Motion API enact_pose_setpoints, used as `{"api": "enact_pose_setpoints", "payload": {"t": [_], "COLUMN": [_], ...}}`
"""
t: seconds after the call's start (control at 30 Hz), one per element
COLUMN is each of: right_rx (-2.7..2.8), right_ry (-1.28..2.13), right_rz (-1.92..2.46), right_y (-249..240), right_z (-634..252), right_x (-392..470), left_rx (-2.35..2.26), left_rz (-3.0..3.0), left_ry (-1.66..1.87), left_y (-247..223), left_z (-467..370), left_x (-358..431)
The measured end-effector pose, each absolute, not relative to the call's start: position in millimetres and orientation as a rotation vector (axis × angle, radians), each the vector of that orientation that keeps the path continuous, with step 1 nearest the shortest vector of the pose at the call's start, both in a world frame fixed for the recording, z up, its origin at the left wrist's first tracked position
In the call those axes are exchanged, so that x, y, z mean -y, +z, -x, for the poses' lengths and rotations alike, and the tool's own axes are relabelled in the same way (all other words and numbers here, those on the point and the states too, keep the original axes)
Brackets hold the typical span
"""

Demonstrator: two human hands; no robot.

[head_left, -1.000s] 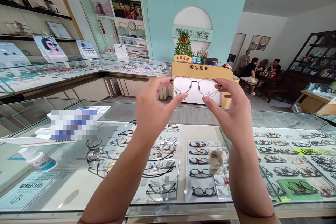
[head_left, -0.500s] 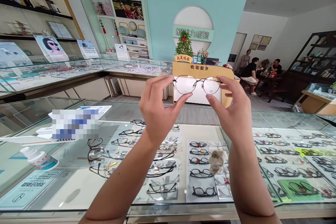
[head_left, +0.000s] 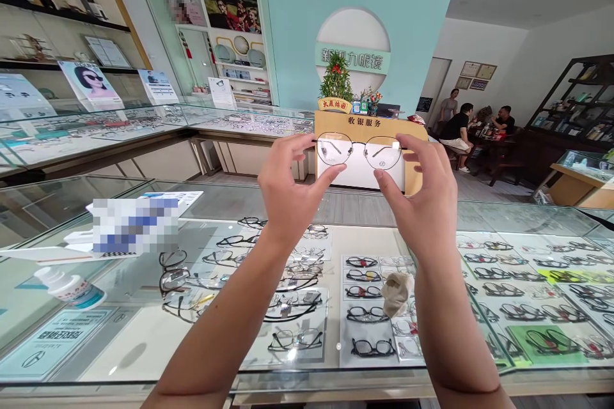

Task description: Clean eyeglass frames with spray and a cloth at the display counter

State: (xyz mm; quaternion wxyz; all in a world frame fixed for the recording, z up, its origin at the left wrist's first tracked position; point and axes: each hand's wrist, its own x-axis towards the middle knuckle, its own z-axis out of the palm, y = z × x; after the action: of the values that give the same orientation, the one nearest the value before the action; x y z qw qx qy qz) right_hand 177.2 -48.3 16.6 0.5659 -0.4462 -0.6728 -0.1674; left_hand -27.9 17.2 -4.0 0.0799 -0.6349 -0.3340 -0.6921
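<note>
A pair of thin dark-rimmed round glasses [head_left: 359, 148] is held up above the glass counter, with the wooden cashier desk behind it. My left hand [head_left: 292, 182] pinches the left side of the frame between thumb and fingers. The right side is held the same way by my right hand [head_left: 425, 188], its thumb at the lower edge of the lens. Both temples show through the lenses. Below, a crumpled beige cloth [head_left: 397, 294] lies on the counter glass between my forearms.
A white spray bottle [head_left: 71, 287] lies at the left beside a white box [head_left: 137, 225]. Rows of glasses [head_left: 368, 314] fill the display case [head_left: 283, 378] under the glass. Several people [head_left: 458, 128] are around a table at the back right.
The glasses have tilted and shifted slightly left in my hands, and their temples now show through the lenses. Both hands still grip the frame.
</note>
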Motion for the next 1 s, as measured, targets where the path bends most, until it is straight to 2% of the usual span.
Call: {"api": "enact_pose_setpoints", "payload": {"t": [0.8,1.0], "right_rx": [1.639,1.643], "right_ry": [-0.276,-0.275], "right_rz": [1.095,1.119], "right_y": [10,9], "right_z": [-184,-183], "right_x": [42,42], "left_rx": [1.031,0.904], "left_rz": [1.939,1.866], "left_ry": [-1.935,-1.935], "left_y": [-2,-2], "left_z": [29,28], "left_x": [-2,-2]}}
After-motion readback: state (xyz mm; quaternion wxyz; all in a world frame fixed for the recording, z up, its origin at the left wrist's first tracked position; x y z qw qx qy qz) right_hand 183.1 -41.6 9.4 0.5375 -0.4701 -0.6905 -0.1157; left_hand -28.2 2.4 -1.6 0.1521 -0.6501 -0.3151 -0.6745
